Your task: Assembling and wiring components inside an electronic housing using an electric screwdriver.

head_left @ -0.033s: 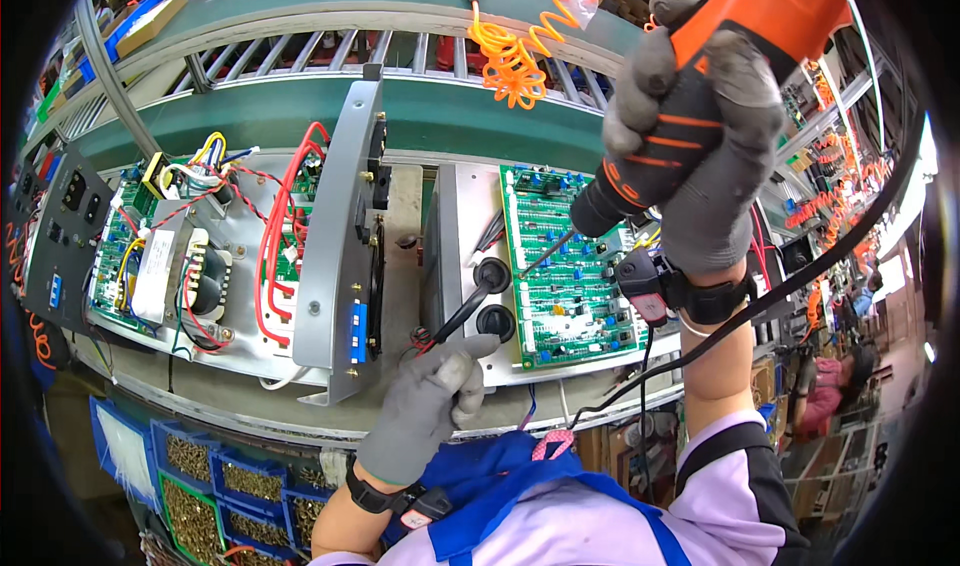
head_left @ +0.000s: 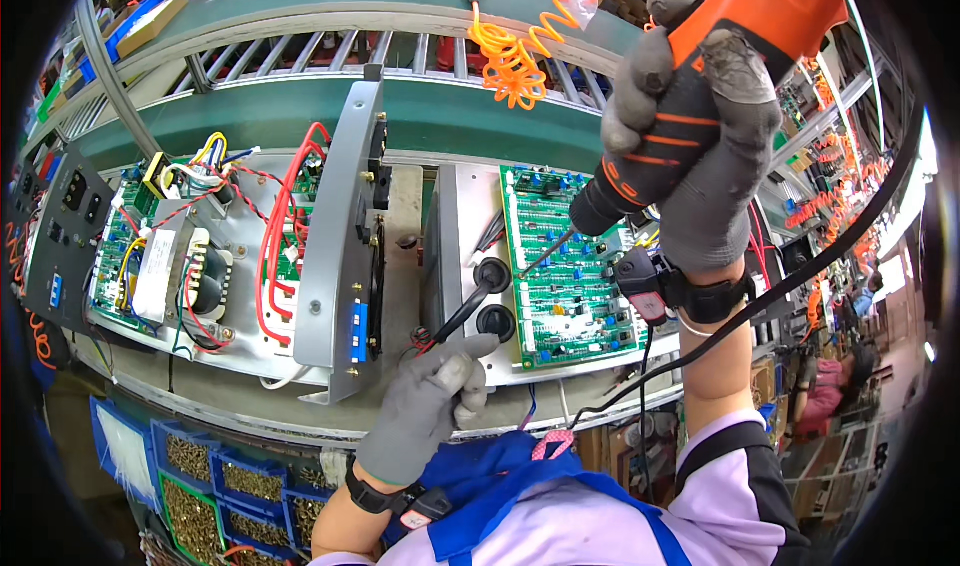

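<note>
The orange-black power driver [head_left: 690, 121] stays clasped in the right hand [head_left: 715, 176], above the green circuit board [head_left: 580, 276]. The left hand [head_left: 425, 406] curls by a black cable [head_left: 465, 313], grip unclear. The bit [head_left: 548, 256] remains over the board's left edge: no visible advance.

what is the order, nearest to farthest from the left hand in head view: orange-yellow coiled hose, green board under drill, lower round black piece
1. Lower round black piece: just ahead of the left hand
2. Green board: ahead and right, under the drill
3. Orange-yellow coiled hose: top centre
</note>
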A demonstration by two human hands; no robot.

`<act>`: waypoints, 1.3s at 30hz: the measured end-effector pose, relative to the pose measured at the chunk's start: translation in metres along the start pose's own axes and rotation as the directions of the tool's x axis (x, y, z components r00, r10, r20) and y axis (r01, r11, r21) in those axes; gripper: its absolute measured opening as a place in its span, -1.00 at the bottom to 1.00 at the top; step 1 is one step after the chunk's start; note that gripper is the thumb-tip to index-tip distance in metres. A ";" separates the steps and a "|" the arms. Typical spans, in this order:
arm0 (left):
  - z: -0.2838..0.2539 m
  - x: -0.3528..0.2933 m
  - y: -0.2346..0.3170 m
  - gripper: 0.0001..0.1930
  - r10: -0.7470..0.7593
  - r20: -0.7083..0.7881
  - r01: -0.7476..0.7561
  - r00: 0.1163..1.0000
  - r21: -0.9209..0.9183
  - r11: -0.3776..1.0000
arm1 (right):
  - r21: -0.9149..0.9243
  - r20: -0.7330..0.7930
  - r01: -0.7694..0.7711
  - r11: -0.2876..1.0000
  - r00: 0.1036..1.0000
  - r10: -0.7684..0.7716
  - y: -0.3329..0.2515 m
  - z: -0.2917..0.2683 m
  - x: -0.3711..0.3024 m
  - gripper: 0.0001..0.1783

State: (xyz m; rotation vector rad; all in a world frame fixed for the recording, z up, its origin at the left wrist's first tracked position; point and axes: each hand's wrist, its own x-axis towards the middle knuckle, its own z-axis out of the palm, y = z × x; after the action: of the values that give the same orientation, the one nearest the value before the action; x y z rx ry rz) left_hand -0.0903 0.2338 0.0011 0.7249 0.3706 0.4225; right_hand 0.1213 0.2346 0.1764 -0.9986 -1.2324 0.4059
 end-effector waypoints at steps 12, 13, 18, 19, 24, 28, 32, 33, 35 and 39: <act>0.028 0.002 0.012 -0.62 -0.072 -0.074 0.052 0.995 -0.249 0.967 | 0.503 0.131 0.084 0.860 0.976 -0.172 -0.052 -0.018 -0.014 -0.41; 0.030 0.006 0.004 -0.66 -0.097 -0.085 0.068 0.992 -0.294 0.953 | 0.556 0.159 0.106 0.825 0.960 -0.230 -0.070 -0.028 -0.022 -0.45; 0.034 0.012 0.003 -0.71 -0.155 -0.090 0.107 0.984 -0.402 0.909 | 0.731 0.024 0.297 0.615 0.889 -0.457 -0.074 -0.013 -0.048 -0.38; 0.034 0.013 0.003 -0.71 -0.159 -0.090 0.111 0.983 -0.401 0.909 | 0.669 -0.056 0.363 0.648 0.895 -0.443 -0.072 -0.011 -0.055 -0.36; 0.029 0.023 -0.006 -0.69 -0.101 0.124 0.149 0.987 -0.473 0.868 | 0.613 -0.074 0.353 0.707 0.916 -0.393 -0.069 -0.024 -0.061 -0.32; 0.038 0.030 -0.002 -0.68 -0.115 0.069 0.133 0.991 -0.434 0.891 | 0.577 -0.141 0.378 0.724 0.919 -0.368 -0.070 -0.038 -0.062 -0.33; 0.042 0.039 0.002 -0.68 -0.147 0.084 0.169 0.986 -0.534 0.829 | 0.559 -0.010 0.316 0.767 0.927 -0.375 -0.070 -0.049 -0.057 -0.41; 0.044 0.041 0.003 -0.68 -0.161 0.050 0.164 0.986 -0.501 0.850 | 0.551 -0.019 0.311 0.774 0.932 -0.362 -0.071 -0.048 -0.055 -0.44; 0.038 0.043 0.003 -0.69 -0.139 0.081 0.161 0.987 -0.538 0.827 | 0.580 -0.056 0.337 0.741 0.925 -0.377 -0.065 -0.035 -0.049 -0.47; 0.036 0.049 0.006 -0.70 -0.158 0.105 0.190 0.982 -0.585 0.789 | 0.580 0.041 0.301 0.757 0.918 -0.396 -0.062 -0.037 -0.040 -0.50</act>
State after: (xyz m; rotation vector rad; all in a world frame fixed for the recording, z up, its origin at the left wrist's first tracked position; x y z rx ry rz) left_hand -0.0329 0.2417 0.0214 0.0805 0.2319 0.3165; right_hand 0.1265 0.1570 0.2034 -0.2131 -1.3030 0.5215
